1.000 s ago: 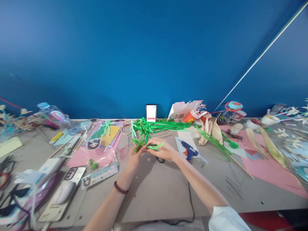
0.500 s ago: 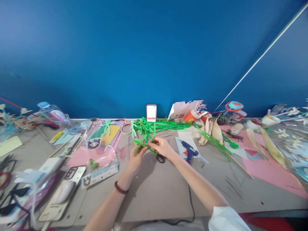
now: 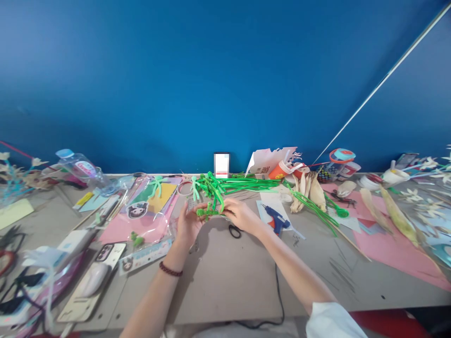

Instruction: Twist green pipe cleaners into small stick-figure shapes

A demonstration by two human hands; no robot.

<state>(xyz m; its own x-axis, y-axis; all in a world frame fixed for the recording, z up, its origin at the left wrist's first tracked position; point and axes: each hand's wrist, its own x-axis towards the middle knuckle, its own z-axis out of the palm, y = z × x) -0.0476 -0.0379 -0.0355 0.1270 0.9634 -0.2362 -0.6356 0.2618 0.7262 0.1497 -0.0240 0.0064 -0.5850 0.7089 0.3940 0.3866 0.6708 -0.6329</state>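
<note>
My left hand and my right hand meet over the grey table, both closed on a twisted green pipe-cleaner piece. The left hand pinches its left end, and the right hand grips its right end, where a strand bends upward. A pile of green pipe cleaners lies just behind the hands. Black scissors lie on the table under my right wrist. A dark bead bracelet sits on my left wrist.
A blue glue gun rests right of my right hand, its black cord running to the near edge. Pink paper and a sticker pack lie left. Dried husks, cups, a plastic bottle and a white mouse crowd the table.
Both hands shifted slightly left and away from me with the green piece. The loose strand, first looped toward the right, is now bent up and folded against the piece.
</note>
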